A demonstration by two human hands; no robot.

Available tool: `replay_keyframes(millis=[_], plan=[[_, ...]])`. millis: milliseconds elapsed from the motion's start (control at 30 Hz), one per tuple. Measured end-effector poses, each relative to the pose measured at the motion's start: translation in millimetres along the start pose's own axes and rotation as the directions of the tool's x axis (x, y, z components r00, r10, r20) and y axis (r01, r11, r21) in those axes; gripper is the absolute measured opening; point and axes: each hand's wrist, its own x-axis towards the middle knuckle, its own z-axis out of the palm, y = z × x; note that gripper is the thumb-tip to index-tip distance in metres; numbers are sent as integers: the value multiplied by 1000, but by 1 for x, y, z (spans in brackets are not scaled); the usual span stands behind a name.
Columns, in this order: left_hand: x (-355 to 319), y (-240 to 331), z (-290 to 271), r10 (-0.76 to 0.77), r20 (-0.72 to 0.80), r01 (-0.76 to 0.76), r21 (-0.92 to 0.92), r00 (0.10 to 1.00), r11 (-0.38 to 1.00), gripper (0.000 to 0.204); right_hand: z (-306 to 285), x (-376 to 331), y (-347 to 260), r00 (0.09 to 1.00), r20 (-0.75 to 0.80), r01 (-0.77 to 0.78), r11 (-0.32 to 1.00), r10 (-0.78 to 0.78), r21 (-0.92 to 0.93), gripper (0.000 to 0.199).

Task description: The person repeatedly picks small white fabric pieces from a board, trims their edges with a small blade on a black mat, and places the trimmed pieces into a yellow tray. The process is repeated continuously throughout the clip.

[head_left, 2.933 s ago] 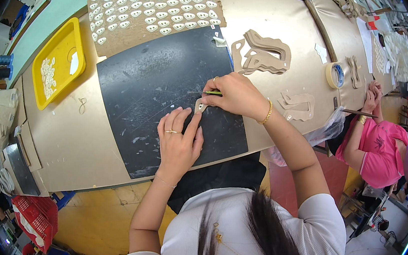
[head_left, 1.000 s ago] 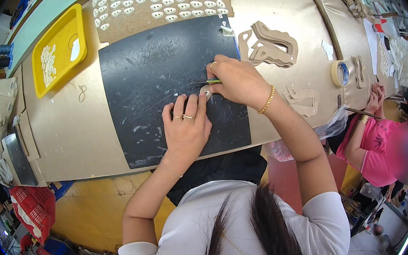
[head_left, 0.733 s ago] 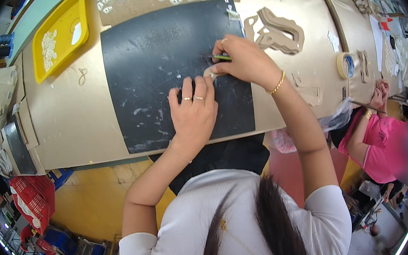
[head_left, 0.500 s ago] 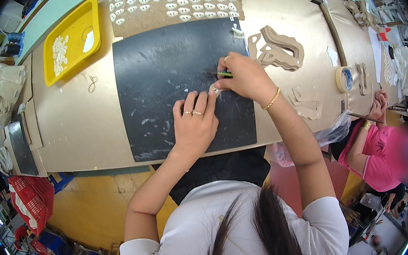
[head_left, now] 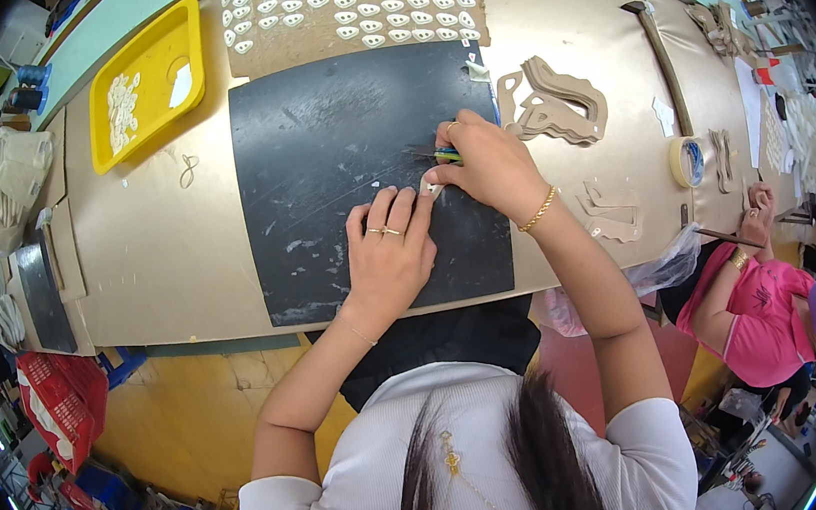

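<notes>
A small whitish piece with a hole (head_left: 433, 190) lies between my hands on a black cutting mat (head_left: 316, 155). My left hand (head_left: 388, 257) rests palm down, its fingertips closed on the near side of this piece. My right hand (head_left: 491, 173) grips a slim tool with a yellow-green and blue handle (head_left: 447, 154); its thin dark tip points left over the mat. The tool's exact kind is too small to make out. My right thumb reaches down to the piece, and fingers partly cover it.
Behind the mat lies a brown board (head_left: 304, 50) with rows of white pieces. A yellow tray (head_left: 99, 119) with pale bits stands at the left. To the right are stacked brown cutouts (head_left: 564, 121), a hammer (head_left: 662, 55) and a tape roll (head_left: 686, 163). A person in pink (head_left: 763, 325) sits at the right.
My right hand has shifted slightly left, with the tool turned a little in its fingers. The left hand stays nearly where it was, still at the small piece.
</notes>
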Motion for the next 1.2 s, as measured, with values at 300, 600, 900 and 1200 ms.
replay_keyframes(millis=[300, 600, 900, 1200], plan=[[5, 2, -3, -11, 37, 10, 25, 999, 1000, 49, -2, -1, 17, 995, 17, 93, 988, -95, 120, 40], [0, -2, 6, 1, -9, 0, 82, 1000, 997, 52, 4, -15, 21, 975, -144, 190, 969, -168, 160, 34], [7, 2, 8, -15, 12, 14, 96, 1000, 995, 56, -4, -30, 77, 872, -344, -175, 879, 347, 444, 44], [5, -1, 7, 47, 21, -48, 90, 999, 995, 51, -2, -48, 58, 851, -258, -313, 836, 458, 451, 57]])
